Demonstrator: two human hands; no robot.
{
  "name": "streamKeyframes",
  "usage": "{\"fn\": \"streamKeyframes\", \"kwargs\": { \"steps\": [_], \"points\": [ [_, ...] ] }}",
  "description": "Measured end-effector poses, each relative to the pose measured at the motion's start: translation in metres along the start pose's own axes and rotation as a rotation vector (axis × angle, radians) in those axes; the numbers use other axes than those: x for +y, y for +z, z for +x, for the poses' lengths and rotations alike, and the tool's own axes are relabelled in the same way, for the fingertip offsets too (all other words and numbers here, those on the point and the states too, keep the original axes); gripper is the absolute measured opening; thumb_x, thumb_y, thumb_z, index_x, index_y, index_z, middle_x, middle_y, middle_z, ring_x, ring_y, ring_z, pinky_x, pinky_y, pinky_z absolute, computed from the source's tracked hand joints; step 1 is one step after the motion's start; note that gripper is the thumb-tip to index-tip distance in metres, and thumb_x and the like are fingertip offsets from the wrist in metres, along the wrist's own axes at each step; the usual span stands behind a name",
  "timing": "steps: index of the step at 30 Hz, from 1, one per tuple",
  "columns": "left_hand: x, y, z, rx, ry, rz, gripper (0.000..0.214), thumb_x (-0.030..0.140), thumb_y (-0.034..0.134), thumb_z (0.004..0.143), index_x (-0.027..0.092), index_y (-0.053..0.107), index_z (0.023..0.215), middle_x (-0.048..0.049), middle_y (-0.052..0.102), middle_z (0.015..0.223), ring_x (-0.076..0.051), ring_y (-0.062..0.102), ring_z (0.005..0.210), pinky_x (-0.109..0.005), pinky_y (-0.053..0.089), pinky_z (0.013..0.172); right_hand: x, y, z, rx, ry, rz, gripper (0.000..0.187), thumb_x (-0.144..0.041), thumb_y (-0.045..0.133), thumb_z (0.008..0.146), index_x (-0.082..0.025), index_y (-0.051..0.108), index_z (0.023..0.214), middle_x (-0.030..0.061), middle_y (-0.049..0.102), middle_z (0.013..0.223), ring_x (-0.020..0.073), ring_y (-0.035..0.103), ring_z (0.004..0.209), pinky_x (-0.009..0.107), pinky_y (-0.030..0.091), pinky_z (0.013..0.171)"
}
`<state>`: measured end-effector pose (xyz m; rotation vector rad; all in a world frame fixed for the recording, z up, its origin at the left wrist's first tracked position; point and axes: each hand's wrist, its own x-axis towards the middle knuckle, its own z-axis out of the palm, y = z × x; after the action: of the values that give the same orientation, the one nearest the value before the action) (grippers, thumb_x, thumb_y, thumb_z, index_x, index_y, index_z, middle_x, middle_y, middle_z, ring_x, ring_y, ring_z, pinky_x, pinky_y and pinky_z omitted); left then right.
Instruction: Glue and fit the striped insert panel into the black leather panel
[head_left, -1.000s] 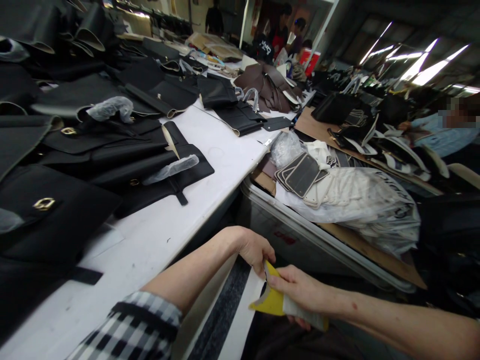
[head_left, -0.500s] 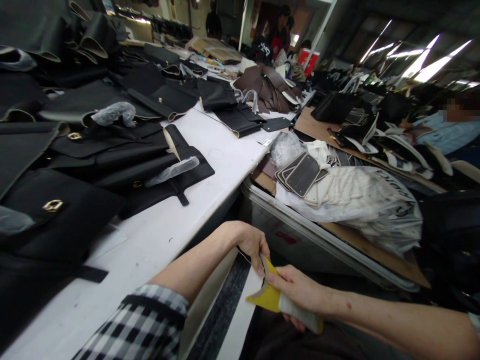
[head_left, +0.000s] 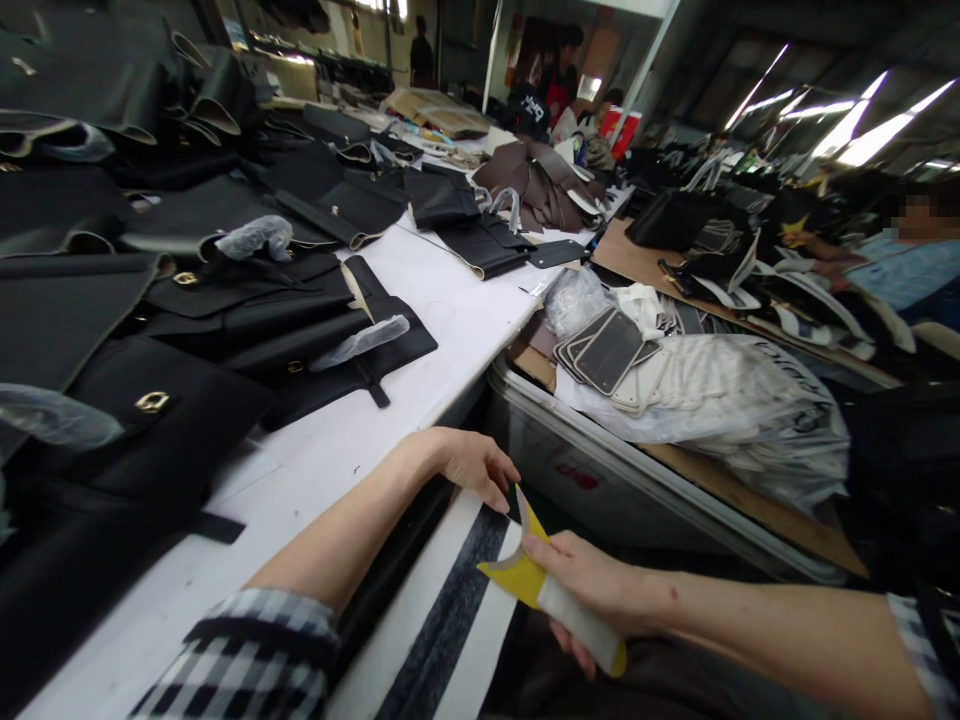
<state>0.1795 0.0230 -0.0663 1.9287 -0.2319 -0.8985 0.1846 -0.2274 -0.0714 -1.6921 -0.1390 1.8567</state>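
Observation:
My right hand (head_left: 589, 580) is wrapped round a yellow tool (head_left: 525, 578) with a forked, curved end and a pale wrapped handle. The inside of its fork looks grey. My left hand (head_left: 480, 470) is just beyond the fork, its thumb and fingers bent but apart, with nothing seen between them. Below it, a long white strip (head_left: 409, 590) with a dark grey band along its middle slants down towards my lap. The thumb is close to the strip's far end; I cannot tell whether it touches.
Black leather bags (head_left: 202, 400) with gold clasps cover the left of the white table (head_left: 450, 300). On the right, a grey bin (head_left: 600, 490) carries stacked flat panels (head_left: 607, 350) and a plastic bag (head_left: 750, 410). A person in light blue (head_left: 892, 265) is at the far right.
My left hand has drawn back left from the yellow tool, its fingers opening. The right hand has shifted slightly left with the tool, and more of the strip shows.

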Motion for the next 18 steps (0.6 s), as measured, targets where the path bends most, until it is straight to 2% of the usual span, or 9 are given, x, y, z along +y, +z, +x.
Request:
{"fn": "streamKeyframes", "kwargs": {
  "steps": [3, 5, 8, 11, 15, 18],
  "points": [
    [-0.007, 0.012, -0.025, 0.207, -0.022, -0.024, 0.067, 0.044, 0.062, 0.084, 0.015, 0.045, 0.141, -0.0110, 0.059, 0.134, -0.022, 0.059, 0.117, -0.029, 0.044, 0.100, 0.004, 0.017, -0.002, 0.014, 0.039, 0.072, 0.062, -0.065, 0.016, 0.095, -0.014, 0.049, 0.083, 0.0072, 0.055, 0.045, 0.0194, 0.055, 0.034, 0.025, 0.045, 0.032],
    [-0.009, 0.026, -0.043, 0.352, -0.045, -0.034, 0.063, 0.049, 0.052, 0.090, 0.014, 0.043, 0.141, -0.0122, 0.055, 0.138, -0.022, 0.055, 0.122, -0.030, 0.040, 0.105, 0.006, 0.028, -0.004, 0.040, 0.058, 0.104, 0.066, -0.066, 0.013, 0.095, -0.014, 0.049, 0.077, 0.0080, 0.053, 0.043, 0.0193, 0.054, 0.033, 0.026, 0.046, 0.031],
    [-0.006, 0.053, -0.065, 0.516, -0.073, -0.069, 0.059, 0.055, 0.039, 0.095, 0.015, 0.046, 0.138, -0.0089, 0.053, 0.141, -0.021, 0.050, 0.127, -0.029, 0.037, 0.108, 0.010, 0.039, -0.005, 0.081, 0.067, 0.141, 0.073, -0.071, 0.013, 0.093, -0.012, 0.052, 0.075, 0.0077, 0.052, 0.042, 0.0196, 0.052, 0.032, 0.029, 0.046, 0.030],
    [0.002, 0.078, -0.075, 0.661, -0.075, -0.228, 0.056, 0.057, 0.033, 0.097, 0.018, 0.052, 0.132, -0.0034, 0.057, 0.135, -0.019, 0.052, 0.124, -0.026, 0.036, 0.108, 0.013, 0.044, -0.006, 0.112, 0.062, 0.147, 0.077, -0.073, 0.011, 0.091, -0.012, 0.053, 0.073, 0.0082, 0.051, 0.040, 0.0194, 0.051, 0.031, 0.031, 0.048, 0.030],
    [0.014, 0.101, -0.076, 0.772, -0.087, -0.372, 0.053, 0.054, 0.034, 0.098, 0.017, 0.052, 0.132, -0.0035, 0.056, 0.138, -0.018, 0.052, 0.124, -0.026, 0.034, 0.110, 0.028, 0.048, -0.015, 0.076, 0.049, 0.135, 0.072, -0.073, 0.014, 0.091, -0.013, 0.055, 0.084, 0.0061, 0.053, 0.042, 0.0179, 0.050, 0.032, 0.029, 0.047, 0.031],
    [0.021, 0.110, -0.075, 0.806, -0.116, -0.388, 0.054, 0.051, 0.037, 0.097, 0.015, 0.049, 0.136, -0.0058, 0.053, 0.140, -0.018, 0.051, 0.125, -0.028, 0.033, 0.111, 0.048, 0.046, -0.031, 0.068, -0.085, 0.026, 0.071, -0.080, 0.033, 0.084, -0.013, 0.057, 0.079, 0.0042, 0.053, 0.044, 0.0130, 0.047, 0.033, 0.020, 0.038, 0.031]
  ]
}}
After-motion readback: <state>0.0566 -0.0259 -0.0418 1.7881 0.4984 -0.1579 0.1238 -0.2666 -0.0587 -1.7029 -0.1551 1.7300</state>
